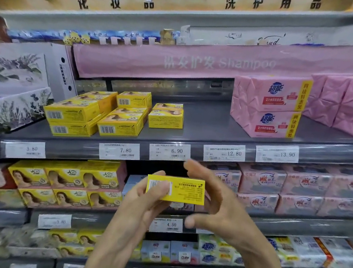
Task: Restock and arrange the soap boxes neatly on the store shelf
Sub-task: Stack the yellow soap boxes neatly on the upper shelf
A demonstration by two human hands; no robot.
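Observation:
I hold one yellow soap box (185,191) in front of the shelves, its barcode side facing me. My left hand (137,205) grips its left end, thumb across the barcode and fingers behind. My right hand (218,203) is at the box's right end with straight, spread fingers behind it and the thumb apart below. Above, the grey shelf (206,119) carries several matching yellow soap boxes (121,122) in low stacks, some skewed. Bare shelf lies to the right of them.
Pink wrapped soap packs (267,105) stand on the right of that shelf and floral gift boxes (12,72) on the left. A price-tag rail (169,152) runs along its front edge. The shelf below holds yellow boxes with a portrait (65,177) and pink soap boxes (307,183).

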